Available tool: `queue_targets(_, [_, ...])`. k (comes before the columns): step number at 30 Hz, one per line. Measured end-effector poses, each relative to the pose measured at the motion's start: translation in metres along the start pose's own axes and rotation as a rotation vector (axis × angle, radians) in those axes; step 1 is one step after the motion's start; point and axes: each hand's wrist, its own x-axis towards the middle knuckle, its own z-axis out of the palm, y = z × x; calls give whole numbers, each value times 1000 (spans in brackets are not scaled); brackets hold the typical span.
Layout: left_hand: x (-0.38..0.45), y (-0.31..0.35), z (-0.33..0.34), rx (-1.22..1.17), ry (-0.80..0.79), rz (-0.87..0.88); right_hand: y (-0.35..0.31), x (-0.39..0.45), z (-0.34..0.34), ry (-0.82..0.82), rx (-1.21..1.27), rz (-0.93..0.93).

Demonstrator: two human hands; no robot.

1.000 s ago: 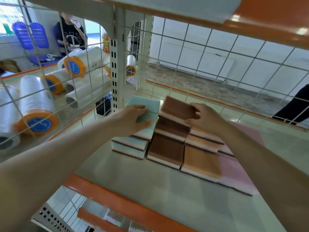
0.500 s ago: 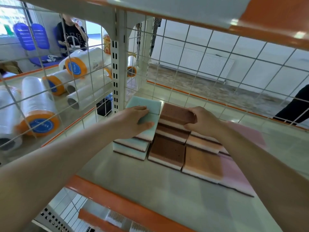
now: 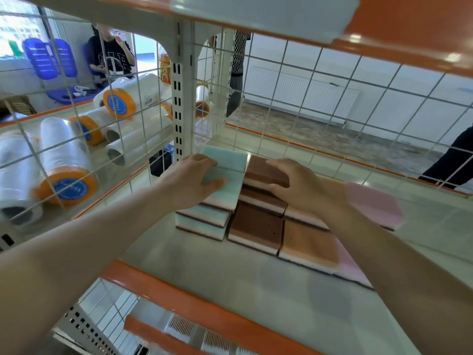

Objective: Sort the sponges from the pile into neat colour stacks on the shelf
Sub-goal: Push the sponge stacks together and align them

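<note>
My left hand (image 3: 190, 179) presses flat on the teal sponges (image 3: 225, 175); my right hand (image 3: 294, 185) grips the brown sponge (image 3: 263, 170) by its sides; I think it is soft and light.

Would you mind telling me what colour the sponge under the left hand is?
Pale teal sponge, seen in the head view.
</note>
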Motion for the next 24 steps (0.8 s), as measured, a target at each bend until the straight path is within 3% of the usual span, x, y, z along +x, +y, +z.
queue_targets(6, [-18,-7,-3,44,9,43,-23,-8,14,-35,66,-60])
queue_targets(12, [-33,-13,0,58,19,43,-33,-17,20,48,2,-104])
queue_targets(19, [-41,-19,8,132,-31,72,-40,-31,26,-103,69,-99])
queue_targets(24, [-40,-18,9,89,-38,61,-50,-37,29,-90,116,-106])
